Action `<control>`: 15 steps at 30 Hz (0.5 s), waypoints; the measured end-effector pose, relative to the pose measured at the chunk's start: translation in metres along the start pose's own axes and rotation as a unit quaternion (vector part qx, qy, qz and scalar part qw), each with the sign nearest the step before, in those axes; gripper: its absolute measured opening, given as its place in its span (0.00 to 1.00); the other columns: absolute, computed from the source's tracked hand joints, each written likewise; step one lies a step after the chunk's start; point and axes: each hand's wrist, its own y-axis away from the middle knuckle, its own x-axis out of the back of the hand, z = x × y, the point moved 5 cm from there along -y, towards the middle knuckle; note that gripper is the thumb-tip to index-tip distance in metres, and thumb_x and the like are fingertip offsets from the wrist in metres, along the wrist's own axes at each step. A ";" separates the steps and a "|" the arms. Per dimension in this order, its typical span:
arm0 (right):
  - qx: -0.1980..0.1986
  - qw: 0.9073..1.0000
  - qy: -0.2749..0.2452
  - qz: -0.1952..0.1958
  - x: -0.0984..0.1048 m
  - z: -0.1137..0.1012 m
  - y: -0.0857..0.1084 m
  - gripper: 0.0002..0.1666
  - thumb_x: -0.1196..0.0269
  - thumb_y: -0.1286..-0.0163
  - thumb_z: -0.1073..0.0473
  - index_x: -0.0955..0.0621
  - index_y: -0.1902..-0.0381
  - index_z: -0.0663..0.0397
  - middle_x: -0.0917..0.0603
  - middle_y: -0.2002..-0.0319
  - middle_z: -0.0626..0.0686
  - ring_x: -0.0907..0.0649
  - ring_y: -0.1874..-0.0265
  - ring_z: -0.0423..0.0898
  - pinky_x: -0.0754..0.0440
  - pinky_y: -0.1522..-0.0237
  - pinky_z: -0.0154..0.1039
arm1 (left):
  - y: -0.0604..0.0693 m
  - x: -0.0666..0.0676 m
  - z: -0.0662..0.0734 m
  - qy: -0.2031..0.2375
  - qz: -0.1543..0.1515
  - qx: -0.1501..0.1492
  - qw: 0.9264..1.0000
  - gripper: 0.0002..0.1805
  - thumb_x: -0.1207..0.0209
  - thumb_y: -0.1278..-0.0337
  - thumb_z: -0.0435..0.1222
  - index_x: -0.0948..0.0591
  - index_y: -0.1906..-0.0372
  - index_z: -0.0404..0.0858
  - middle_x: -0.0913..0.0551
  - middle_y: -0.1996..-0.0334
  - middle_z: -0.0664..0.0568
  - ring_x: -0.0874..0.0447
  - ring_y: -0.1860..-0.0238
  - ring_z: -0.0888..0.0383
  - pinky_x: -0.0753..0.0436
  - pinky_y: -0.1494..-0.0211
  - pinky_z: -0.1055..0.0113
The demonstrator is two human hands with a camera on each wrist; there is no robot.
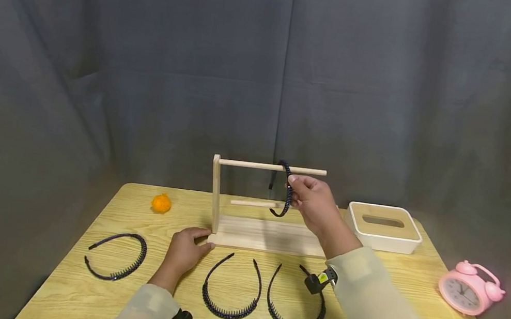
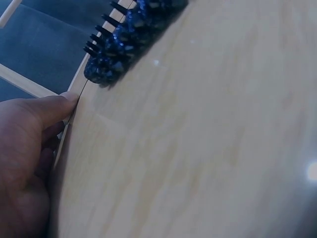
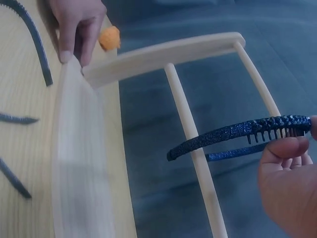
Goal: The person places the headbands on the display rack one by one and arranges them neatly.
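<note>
Nearest, on the table (image 1: pixel 95 304), see two dark, toothed front headbands (image 1: pixel 227 314), lying flat with tips toward the wooden stand (image 1: pixel 271 234). Off to the left, find the left headband (image 1: pixel 139 261), opening leftward. Past these, note the left hand (image 1: pixel 185 251), fingers and thumb clamped on the near left corner of the stand's base, apparently bracing. Higher up, see the right hand (image 1: pixel 318 207), thumb and fingers pinching the held headband (image 1: pixel 288 194) around the upper rod (image 1: pixel 250 164), seemingly straddling it. Judge the step as hanging this one; cannot tell whether the rod bears its weight. For the next move, probably lower until seated, keep the base steady, then part the right fingers without snagging teeth. Farther back, notice the white tissue box (image 1: pixel 384 243) and, behind everything, the grey curtain (image 1: pixel 361 87).
</note>
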 end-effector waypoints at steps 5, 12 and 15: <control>0.003 1.000 -0.009 0.011 -0.014 0.003 -0.002 0.14 0.40 0.13 0.57 0.18 0.53 0.66 0.25 0.71 0.47 0.28 0.71 0.41 0.25 0.69 0.31 | 0.000 -0.004 0.001 0.004 -0.001 -0.001 1.000 0.20 0.24 0.35 0.36 0.09 0.39 0.40 0.13 0.36 0.38 0.16 0.31 0.37 0.14 0.29 0.41; 0.009 1.000 0.003 0.019 -0.037 0.004 -0.004 0.14 0.38 0.14 0.57 0.17 0.49 0.65 0.24 0.68 0.47 0.27 0.68 0.42 0.22 0.65 0.33 | -0.001 -0.008 0.002 0.016 -0.001 0.000 1.000 0.21 0.23 0.35 0.36 0.09 0.38 0.40 0.12 0.36 0.39 0.14 0.33 0.39 0.12 0.31 0.45; 0.010 1.000 0.008 0.022 -0.047 0.007 -0.005 0.14 0.38 0.14 0.57 0.16 0.48 0.65 0.23 0.68 0.47 0.26 0.67 0.42 0.21 0.65 0.33 | -0.001 -0.008 0.002 0.016 0.000 -0.004 1.000 0.21 0.23 0.36 0.36 0.09 0.39 0.40 0.12 0.36 0.40 0.13 0.33 0.40 0.11 0.32 0.46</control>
